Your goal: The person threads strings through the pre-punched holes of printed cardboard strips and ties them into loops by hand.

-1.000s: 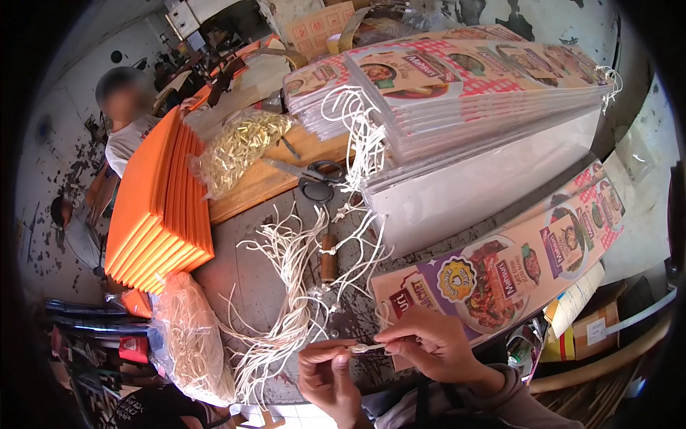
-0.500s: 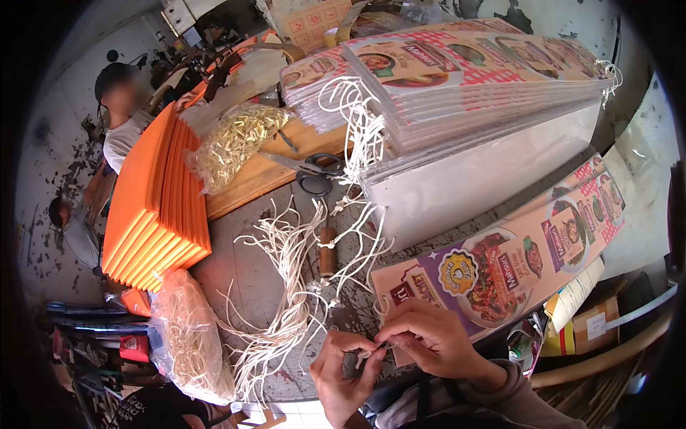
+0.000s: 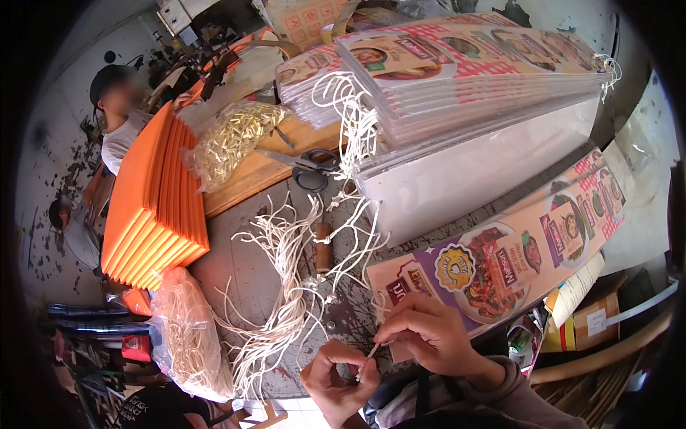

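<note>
At the table's near edge, my left hand (image 3: 340, 381) pinches one end of a short white string (image 3: 373, 349). The fingertips of my right hand (image 3: 427, 336) close on the string a little farther along, so it runs taut between the two hands. Beside my right hand lies a long printed food banner (image 3: 493, 268) with a string at its near corner. A loose bundle of cut white strings (image 3: 282, 286) spreads over the table to the left of my hands. A wooden-handled tool (image 3: 324, 247) lies between the bundle and the banner.
Orange folded sheets (image 3: 146, 207) stand at left, above a plastic bag of string (image 3: 189, 336). Black-handled scissors (image 3: 312, 171) and a bag of brass-coloured pieces (image 3: 236, 139) lie behind. Stacked banners (image 3: 464, 64) fill the back right. Another person (image 3: 118, 118) is at upper left.
My hands have moved slightly apart, the left one shifting left and down. A length of string now shows stretched between them.
</note>
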### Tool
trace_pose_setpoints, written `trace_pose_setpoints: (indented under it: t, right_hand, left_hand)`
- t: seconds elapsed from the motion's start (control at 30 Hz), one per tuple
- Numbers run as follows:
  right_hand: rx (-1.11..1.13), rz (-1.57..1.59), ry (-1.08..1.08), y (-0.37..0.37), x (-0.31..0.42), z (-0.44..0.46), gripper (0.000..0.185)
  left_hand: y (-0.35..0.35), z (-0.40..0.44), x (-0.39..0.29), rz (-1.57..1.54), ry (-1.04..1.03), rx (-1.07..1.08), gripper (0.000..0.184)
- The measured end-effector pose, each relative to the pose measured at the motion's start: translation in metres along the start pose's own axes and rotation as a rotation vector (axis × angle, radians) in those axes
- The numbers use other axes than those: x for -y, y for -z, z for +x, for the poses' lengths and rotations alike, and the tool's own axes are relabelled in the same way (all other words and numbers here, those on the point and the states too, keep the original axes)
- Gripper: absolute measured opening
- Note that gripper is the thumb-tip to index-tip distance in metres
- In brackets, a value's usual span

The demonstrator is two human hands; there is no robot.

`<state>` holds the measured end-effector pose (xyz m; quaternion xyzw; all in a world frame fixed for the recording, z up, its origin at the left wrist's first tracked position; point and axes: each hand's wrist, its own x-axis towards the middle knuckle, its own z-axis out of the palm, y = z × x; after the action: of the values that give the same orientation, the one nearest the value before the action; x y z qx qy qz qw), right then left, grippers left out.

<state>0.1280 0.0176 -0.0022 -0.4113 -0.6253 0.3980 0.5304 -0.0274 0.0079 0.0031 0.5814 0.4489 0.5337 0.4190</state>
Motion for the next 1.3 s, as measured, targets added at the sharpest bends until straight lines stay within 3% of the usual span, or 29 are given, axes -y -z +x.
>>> trace_pose_setpoints:
  t: [0.27,0.33,0.4,0.47,0.57,0.6,0.67,0.73,0.8,0.83,0.9,0.93,0.97,1.03,1.17,1.3]
  right_hand:
    - [-0.015,0.027,-0.023,-0.001,0.003,0.000,0.031]
    - [-0.012,0.035,-0.025,-0.001,0.004,0.000,0.031]
    - [-0.002,0.045,-0.019,0.000,0.004,0.000,0.031]
    - [0.022,0.024,-0.013,0.002,0.003,0.001,0.032]
    - [-0.037,0.068,0.037,0.000,0.004,0.000,0.025]
    - [-0.033,0.067,0.042,0.001,0.001,0.000,0.025]
    - [-0.247,0.130,0.140,0.002,-0.005,-0.002,0.019]
    - [-0.328,0.244,0.143,0.003,0.005,-0.009,0.020]
    - [-0.361,0.175,0.240,0.019,0.022,-0.022,0.022]
    - [-0.368,0.103,0.276,0.029,0.032,-0.031,0.024]
    - [-0.373,0.020,0.311,0.050,0.047,-0.043,0.026]
    - [-0.404,-0.229,0.315,0.059,0.053,-0.045,0.028]
    - [-0.430,-0.483,0.317,0.069,0.056,-0.048,0.030]
    - [-0.414,-0.662,0.201,0.091,0.050,-0.056,0.034]
    - [-0.357,-1.202,-0.121,0.139,0.031,-0.087,0.048]
    - [-0.400,-1.411,-0.231,0.174,0.009,-0.113,0.054]
  left_hand:
    - [0.021,-0.007,0.006,-0.057,-0.046,-0.006,0.020]
    - [0.034,-0.005,0.008,-0.194,-0.158,0.212,0.010]
    - [0.026,-0.009,0.001,-0.108,-0.125,0.198,0.026]
    - [0.016,-0.004,-0.002,-0.109,-0.102,-0.063,0.020]
    - [0.017,-0.001,0.003,-0.100,-0.242,-0.183,0.016]
    - [0.017,0.000,0.005,-0.077,-0.251,-0.373,0.014]
    - [0.030,-0.001,0.005,0.176,-0.112,-0.591,0.029]
    - [0.035,-0.005,0.013,0.139,-0.093,-0.554,0.036]
    - [0.036,-0.010,0.018,0.634,-0.331,-0.567,0.043]
    - [0.033,-0.018,0.012,0.807,-0.256,-0.438,0.054]
    - [0.025,-0.027,0.000,0.918,-0.323,-0.110,0.053]
    - [0.020,-0.027,-0.009,0.995,-0.363,0.115,0.051]
    - [0.019,-0.025,-0.007,0.982,-0.364,0.112,0.051]
    - [0.018,-0.018,0.001,0.888,-0.427,0.359,0.049]
    - [0.017,-0.006,0.000,0.928,-0.472,0.319,0.043]
    - [0.011,-0.001,0.002,0.886,-0.634,0.364,0.033]
